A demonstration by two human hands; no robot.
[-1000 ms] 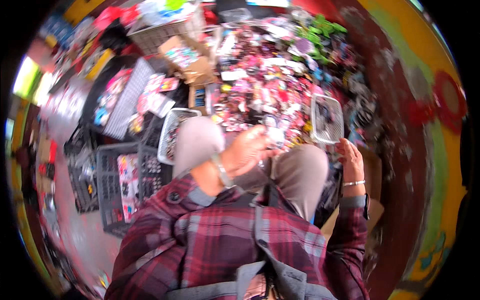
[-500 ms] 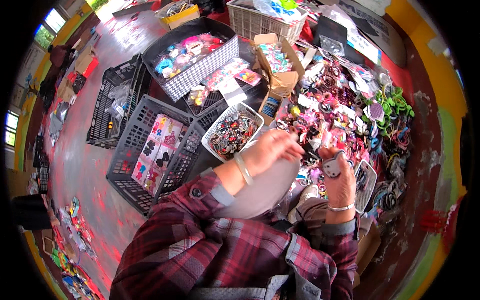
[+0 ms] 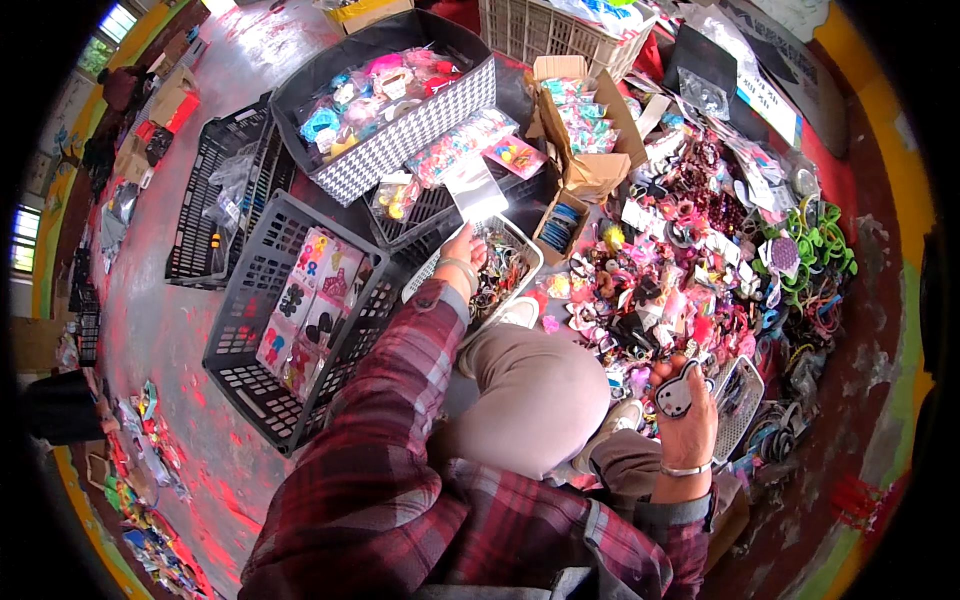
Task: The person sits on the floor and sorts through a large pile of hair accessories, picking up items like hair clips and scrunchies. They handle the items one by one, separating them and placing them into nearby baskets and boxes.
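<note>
The right hand's grip [image 3: 688, 415] is clamped on a white piece [image 3: 674, 399] shaped like an eared animal face, held between thumb and fingers; its long axis runs away from the body, ears at the far end and leaning right. The left hand [image 3: 464, 250] is over the left side of a white basket [image 3: 531, 250] of mixed hair ties [image 3: 500, 275], fingers curled; whether its grip is together on anything, one cannot tell. From the left grip, the piece lies well apart, to the right and closer to the body, with a raised knee [image 3: 545, 395] between; the right hand alone is near it. The left basket's long axis slants from near left to far right, with the left hand the nearer one. A second basket [image 3: 738, 408] stands just beside the right hand, on its right, its length pointing away from the body. Beyond the right hand spreads a heap [image 3: 655, 275] of hair accessories, with green ties [image 3: 808, 252] at its right edge. Farther left sit a grey crate [image 3: 228, 375] holding cards [image 3: 305, 300], a checked box [image 3: 400, 145] and a carton [image 3: 628, 130] of small packets.
</note>
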